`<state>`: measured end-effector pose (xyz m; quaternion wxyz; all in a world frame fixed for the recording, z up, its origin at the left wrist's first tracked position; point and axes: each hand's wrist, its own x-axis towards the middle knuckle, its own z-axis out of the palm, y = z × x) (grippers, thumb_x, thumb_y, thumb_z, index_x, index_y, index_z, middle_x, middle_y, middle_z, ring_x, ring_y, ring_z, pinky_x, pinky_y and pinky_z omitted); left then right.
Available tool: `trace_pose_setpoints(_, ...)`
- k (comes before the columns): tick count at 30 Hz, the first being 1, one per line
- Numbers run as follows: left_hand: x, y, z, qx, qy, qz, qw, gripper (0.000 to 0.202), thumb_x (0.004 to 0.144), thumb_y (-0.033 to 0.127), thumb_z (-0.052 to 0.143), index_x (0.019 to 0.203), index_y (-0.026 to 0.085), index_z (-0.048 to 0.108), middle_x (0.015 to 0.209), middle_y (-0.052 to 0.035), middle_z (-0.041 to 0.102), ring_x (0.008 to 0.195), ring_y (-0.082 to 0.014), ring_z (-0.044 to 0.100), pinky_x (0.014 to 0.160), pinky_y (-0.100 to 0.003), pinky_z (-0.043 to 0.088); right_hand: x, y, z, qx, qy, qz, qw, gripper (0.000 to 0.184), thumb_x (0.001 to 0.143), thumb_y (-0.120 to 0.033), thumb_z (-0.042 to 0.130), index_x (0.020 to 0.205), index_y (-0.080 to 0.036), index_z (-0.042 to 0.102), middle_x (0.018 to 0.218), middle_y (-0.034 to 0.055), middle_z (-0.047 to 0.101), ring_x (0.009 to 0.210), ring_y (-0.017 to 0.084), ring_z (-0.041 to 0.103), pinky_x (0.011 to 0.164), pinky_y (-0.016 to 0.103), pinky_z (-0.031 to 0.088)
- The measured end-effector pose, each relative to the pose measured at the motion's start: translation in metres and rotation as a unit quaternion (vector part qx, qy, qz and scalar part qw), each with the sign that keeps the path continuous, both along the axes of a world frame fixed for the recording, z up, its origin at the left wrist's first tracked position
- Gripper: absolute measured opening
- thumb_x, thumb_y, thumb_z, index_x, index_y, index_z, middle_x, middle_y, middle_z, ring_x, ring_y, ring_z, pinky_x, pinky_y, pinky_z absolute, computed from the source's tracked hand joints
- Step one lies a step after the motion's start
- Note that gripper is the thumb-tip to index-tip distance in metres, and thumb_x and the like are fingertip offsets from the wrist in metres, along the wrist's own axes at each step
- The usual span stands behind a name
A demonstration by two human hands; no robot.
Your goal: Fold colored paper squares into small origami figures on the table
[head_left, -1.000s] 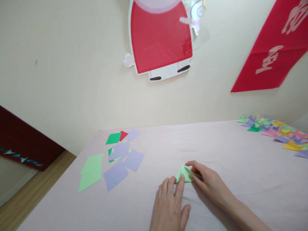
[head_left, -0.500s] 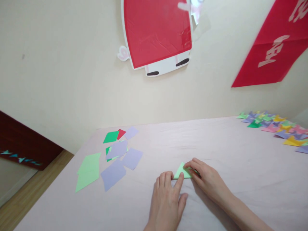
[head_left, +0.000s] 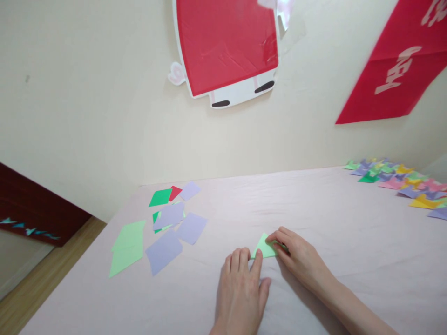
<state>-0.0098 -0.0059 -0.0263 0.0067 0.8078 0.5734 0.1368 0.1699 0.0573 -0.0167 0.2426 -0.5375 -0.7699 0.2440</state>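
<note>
A light green sheet of paper (head_left: pixel 264 248), folded into a triangle, lies on the pale cloth in front of me. My left hand (head_left: pixel 240 284) rests flat to its left, fingers stretched out and thumb apart. The index fingertip presses on the paper's lower left part. At the paper's right side my right hand (head_left: pixel 296 251) has its fingers closed on the edge, thumb and index finger together. Those fingers hide the right corner of the triangle.
To the left lie light green sheets (head_left: pixel 127 246), several lilac sheets (head_left: pixel 164 251), a green sheet (head_left: pixel 160 197) and a red piece (head_left: pixel 175 192). Rows of colourful folded paper figures (head_left: pixel 401 179) stand at the far right. Behind is a wall with a red cartoon decoration (head_left: pixel 226 46).
My left index finger has slid a little to the left along the green paper. My right hand stays at the paper's right side. The view has shifted slightly.
</note>
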Motion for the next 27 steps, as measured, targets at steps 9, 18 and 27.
trace_pose_setpoints(9,0.009,-0.009,-0.009,0.125,0.054,-0.055,0.989,0.05,0.098,0.047,0.043,0.131,0.013,0.057,0.141,-0.0075,0.055,0.125,-0.0254,0.05,0.097,-0.04,0.043,-0.002,-0.002,-0.006,0.056,-0.025,-0.004,0.998,0.021,0.084,-0.009,0.043,0.088,-0.021,0.061,0.087,0.0054,0.061,0.085,0.022,0.055,0.077,0.035,0.042)
trace_pose_setpoints(18,0.019,-0.002,0.0,0.121,0.034,-0.066,0.99,0.054,0.095,0.052,0.048,0.125,0.01,0.062,0.124,-0.0062,0.068,0.109,-0.0253,0.059,0.094,-0.042,0.044,-0.007,-0.005,-0.001,0.042,-0.021,-0.039,0.998,0.008,0.083,-0.02,0.055,0.089,-0.022,0.061,0.093,0.0048,0.061,0.088,0.023,0.055,0.08,0.037,0.041)
trace_pose_setpoints(27,0.02,-0.003,0.005,0.114,0.04,-0.06,0.991,0.05,0.092,0.052,0.054,0.122,0.014,0.065,0.125,-0.0053,0.067,0.106,-0.0254,0.058,0.092,-0.043,0.045,-0.004,-0.006,-0.001,0.017,-0.02,-0.043,0.999,0.018,0.076,-0.016,0.054,0.092,-0.023,0.06,0.099,0.0054,0.062,0.094,0.024,0.055,0.082,0.037,0.039)
